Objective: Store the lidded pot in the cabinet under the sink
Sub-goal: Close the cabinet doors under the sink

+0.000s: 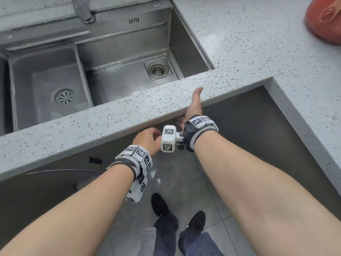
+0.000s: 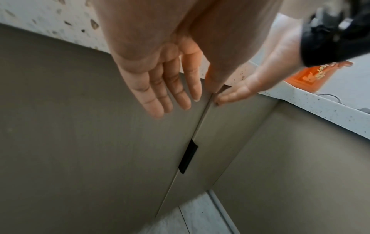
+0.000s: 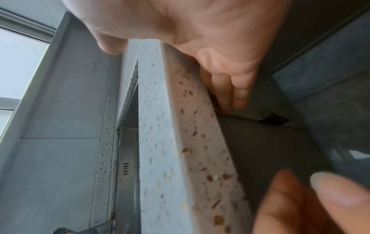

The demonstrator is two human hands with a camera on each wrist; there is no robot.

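Observation:
The red lidded pot (image 1: 324, 21) sits on the speckled counter (image 1: 258, 52) at the far right, partly cut off by the frame. Below the sink (image 1: 118, 58), two grey-brown cabinet doors (image 2: 80, 126) meet at a seam with a black handle (image 2: 188, 156) and look closed. My left hand (image 2: 176, 107) is open, its straight fingers close to the left door beside the seam. My right hand (image 2: 230, 96) has its fingertips (image 3: 238, 102) at the top of the seam, under the counter's edge. Its thumb (image 1: 196, 95) sticks up in front of the counter's lip.
The counter turns a corner on the right, with another cabinet front (image 2: 300, 174) at right angles to the doors. A faucet (image 1: 83, 10) stands behind the sink. An orange printed item (image 2: 308, 76) shows past the counter. My feet (image 1: 195, 220) stand on the grey tiled floor.

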